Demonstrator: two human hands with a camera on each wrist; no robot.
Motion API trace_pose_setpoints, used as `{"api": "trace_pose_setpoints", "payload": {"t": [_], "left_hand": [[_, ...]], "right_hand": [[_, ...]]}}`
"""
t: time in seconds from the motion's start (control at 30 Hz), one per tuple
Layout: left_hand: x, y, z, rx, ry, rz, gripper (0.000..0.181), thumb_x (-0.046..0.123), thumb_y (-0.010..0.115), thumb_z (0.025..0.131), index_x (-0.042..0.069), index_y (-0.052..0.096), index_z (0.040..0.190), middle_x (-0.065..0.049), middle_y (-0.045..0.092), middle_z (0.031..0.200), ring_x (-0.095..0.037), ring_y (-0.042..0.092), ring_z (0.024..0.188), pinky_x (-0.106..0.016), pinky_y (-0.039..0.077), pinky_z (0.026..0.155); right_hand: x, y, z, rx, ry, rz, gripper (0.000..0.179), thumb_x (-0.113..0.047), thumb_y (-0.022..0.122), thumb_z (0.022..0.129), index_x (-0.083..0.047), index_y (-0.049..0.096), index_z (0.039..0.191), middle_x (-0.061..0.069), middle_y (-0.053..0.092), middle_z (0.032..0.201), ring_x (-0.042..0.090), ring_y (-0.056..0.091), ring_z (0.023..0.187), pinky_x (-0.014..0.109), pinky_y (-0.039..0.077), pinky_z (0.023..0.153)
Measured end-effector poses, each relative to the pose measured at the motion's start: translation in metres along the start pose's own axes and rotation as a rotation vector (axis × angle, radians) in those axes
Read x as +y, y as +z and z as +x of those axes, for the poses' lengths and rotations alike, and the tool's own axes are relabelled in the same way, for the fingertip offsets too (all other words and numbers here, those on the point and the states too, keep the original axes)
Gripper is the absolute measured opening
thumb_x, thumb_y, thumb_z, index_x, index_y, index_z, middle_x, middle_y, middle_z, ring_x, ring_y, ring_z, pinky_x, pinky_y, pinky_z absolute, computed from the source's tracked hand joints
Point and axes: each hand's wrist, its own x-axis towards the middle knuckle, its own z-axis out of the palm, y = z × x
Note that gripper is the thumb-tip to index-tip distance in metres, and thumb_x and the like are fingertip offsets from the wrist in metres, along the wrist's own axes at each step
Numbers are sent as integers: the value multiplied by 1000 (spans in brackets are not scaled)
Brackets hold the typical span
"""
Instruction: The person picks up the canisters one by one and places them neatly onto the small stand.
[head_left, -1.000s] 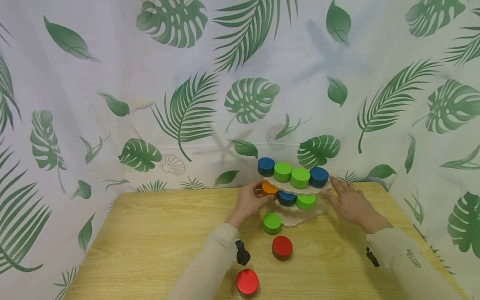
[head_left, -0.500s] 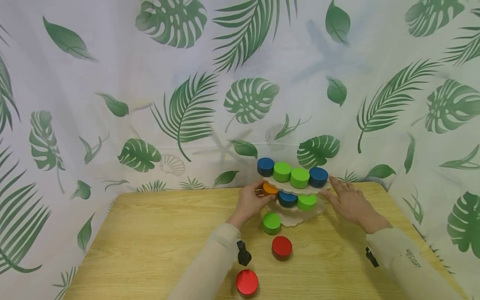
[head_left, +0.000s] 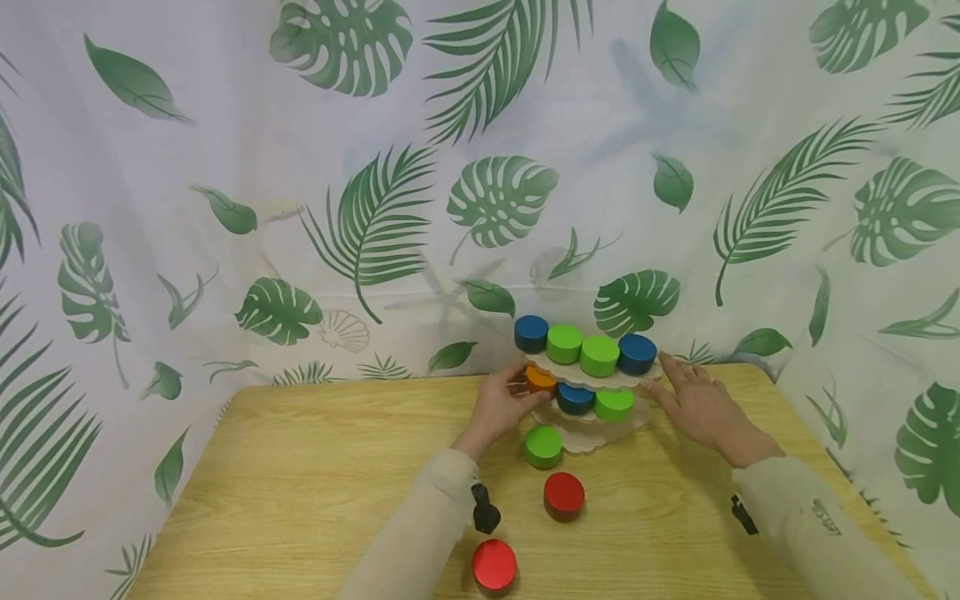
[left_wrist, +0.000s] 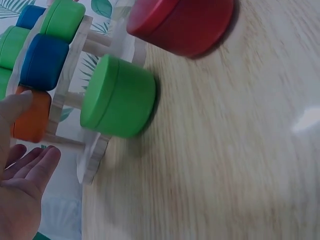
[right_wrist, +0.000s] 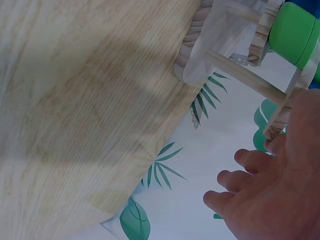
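Observation:
A tiered wooden rack [head_left: 581,437] with wavy-edged boards stands at the table's back right. Its top board carries blue cylinders [head_left: 532,333] at both ends and green cylinders [head_left: 566,343] between. One tier down sit an orange cylinder [head_left: 540,379], a blue one and a green one. My left hand [head_left: 498,408] holds the orange cylinder at the left end, thumb in front; in the left wrist view the thumb lies on its face, with other fingers below. My right hand [head_left: 701,408] touches the top board's right end, fingers fairly straight, as the right wrist view also shows.
A loose green cylinder [head_left: 543,447] stands just in front of the rack. Nearer me on the wooden table [head_left: 322,492] are two red cylinders, one [head_left: 564,497] behind the other [head_left: 494,566]. A leaf-print curtain [head_left: 390,208] hangs right behind the table.
Hardly anything differs. Both hands stay in place at the rack; the orange cylinder and its neighbours on that tier shift very slightly right.

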Motion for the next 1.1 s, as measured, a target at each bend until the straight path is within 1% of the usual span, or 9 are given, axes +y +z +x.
{"api": "trace_pose_setpoints", "payload": {"t": [0.1,0.17,0.27,0.37,0.47,0.63,0.77,0.87,1.1], "left_hand": [[-4,-3,-3,7,-26,10,63,24,81,94,7,57,150,-17,65,141,-34,69,124,-40,58,105],[-6,-5,-6,15,-35,20,64,27,81,94,7,58,149,-17,65,141,-33,69,122,-39,59,103],[-11,-10,-9,17,-25,29,64,29,81,94,4,58,148,-19,65,140,-34,70,121,-41,59,102],[-15,-14,-14,2,-11,37,62,29,80,94,1,59,146,-20,67,137,-35,70,120,-43,59,102],[-18,-19,-20,-42,-12,41,60,27,78,94,-1,60,144,-19,68,136,-35,69,121,-45,59,103],[-21,-27,-35,-162,-5,54,60,23,80,93,-4,60,143,-23,67,137,-39,67,123,-46,58,103],[-24,-31,-44,-247,6,92,64,25,81,93,-2,58,146,-22,66,139,-36,66,126,-44,58,105],[-26,-32,-49,-279,7,108,66,26,81,92,0,57,147,-19,65,142,-32,64,128,-42,57,106],[-30,-30,-54,-313,29,144,66,25,82,91,1,58,147,-15,66,142,-29,65,126,-38,57,105]], "right_hand": [[1,0,0,-5,2,1,80,-53,29,114,9,22,163,42,31,160,69,27,144,82,27,112],[2,0,0,-10,5,6,81,-54,28,114,9,21,164,42,30,161,70,26,145,83,26,113],[3,-1,1,-16,9,13,82,-56,27,113,8,19,164,43,28,161,70,24,145,83,25,113],[3,-1,1,-19,9,17,83,-57,26,113,8,19,164,43,28,161,71,24,144,83,25,113],[3,-1,1,-20,9,18,83,-57,26,113,8,20,164,43,28,161,70,23,145,83,25,113],[2,-1,1,-18,6,18,82,-57,27,113,8,20,164,43,28,161,71,24,144,83,26,113],[2,-1,1,-20,6,18,82,-56,26,113,8,20,164,43,28,161,71,24,144,83,26,112],[1,-2,0,-21,5,19,82,-56,26,113,8,20,164,43,28,161,71,24,144,83,26,113],[1,-2,1,-20,5,9,82,-56,26,113,8,21,164,43,29,161,71,25,144,82,26,113]]}}
